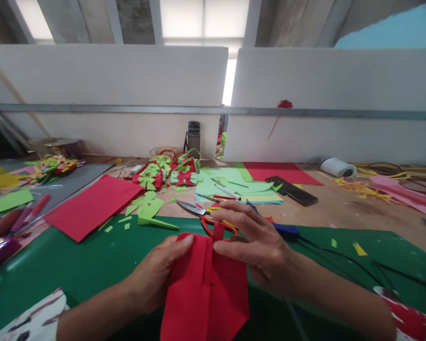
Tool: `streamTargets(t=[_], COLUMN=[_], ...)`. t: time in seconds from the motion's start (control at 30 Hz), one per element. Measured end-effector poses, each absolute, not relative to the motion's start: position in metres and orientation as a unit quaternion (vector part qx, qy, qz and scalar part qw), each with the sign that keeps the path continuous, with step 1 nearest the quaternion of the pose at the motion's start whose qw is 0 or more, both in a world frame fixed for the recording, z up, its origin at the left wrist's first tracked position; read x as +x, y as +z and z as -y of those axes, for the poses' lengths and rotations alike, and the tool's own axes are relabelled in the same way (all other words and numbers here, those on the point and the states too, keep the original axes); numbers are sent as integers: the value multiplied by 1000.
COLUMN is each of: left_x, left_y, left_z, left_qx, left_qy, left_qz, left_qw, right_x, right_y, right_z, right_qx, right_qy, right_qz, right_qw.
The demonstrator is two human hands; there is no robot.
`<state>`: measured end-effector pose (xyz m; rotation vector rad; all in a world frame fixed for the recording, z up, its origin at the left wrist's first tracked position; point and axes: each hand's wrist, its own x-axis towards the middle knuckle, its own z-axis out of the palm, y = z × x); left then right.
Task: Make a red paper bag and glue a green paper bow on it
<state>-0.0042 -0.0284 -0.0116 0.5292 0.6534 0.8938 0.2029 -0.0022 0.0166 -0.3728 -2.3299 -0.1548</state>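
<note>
A folded piece of red paper point(204, 293) lies on the green mat point(92, 265) right in front of me, with a raised crease down its middle. My left hand point(156, 274) grips its left upper edge, thumb on top. My right hand point(255, 241) pinches the top of the crease with thumb and forefinger, the other fingers spread over the paper's right side. Red-handled scissors point(202, 215) lie just beyond the paper, partly hidden by my right hand.
A red sheet point(92, 206) and green scraps point(147, 208) lie left of centre. Finished red-and-green paper baskets point(170, 173) stand further back, beside a grey bottle point(193, 135). Light green and red sheets point(241, 187), a black phone point(291, 191), a white roll point(337, 166), cables and markers surround them.
</note>
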Motion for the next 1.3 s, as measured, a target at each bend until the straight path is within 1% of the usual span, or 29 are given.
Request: streamTargets(t=[0.07, 0.13, 0.2, 0.27, 0.33, 0.47, 0.6, 0.73, 0.83, 0.93, 1.13, 1.23, 1.3], left_x=[-3, -4, -4, -5, -6, -5, -9, -8, -1, 7, 9, 8, 7], left_y=[-11, -11, -10, -9, -8, -4, 0, 7, 12, 13, 7, 5, 5], left_z=[29, 30, 31, 32, 34, 37, 35, 28, 24, 20, 15, 16, 17], left_qx=[265, 288, 323, 372, 422, 497, 580, 666, 675, 660, 659, 653, 647], left_qy=[427, 426, 424, 420, 417, 411, 407, 419, 431, 449, 491, 498, 499], left_qz=[-309, -305, -301, -295, -292, -309, -329, -343, -383, -404, -382, -386, -394], left_qw=[807, 801, 791, 773, 750, 699, 624, 513, 461, 448, 423, 421, 421], right_x=[201, 199, 196, 193, 191, 186, 183, 179, 176, 174, 175, 177, 179], right_y=[17, 18, 19, 20, 20, 20, 20, 24, 25, 23, 17, 13, 10], right_z=[5, 7, 9, 11, 12, 14, 17, 19, 20, 21, 19, 15, 12], right_qx=[-188, -240, -301, -354, -376, -375, -376, -394, -399, -400, -391, -387, -367], right_qy=[1, 35, 65, 109, 160, 228, 264, 262, 247, 239, 207, 163, 94], right_qz=[890, 856, 825, 803, 793, 791, 779, 776, 783, 784, 799, 805, 808], right_qw=[417, 456, 474, 467, 452, 427, 427, 417, 408, 410, 408, 419, 452])
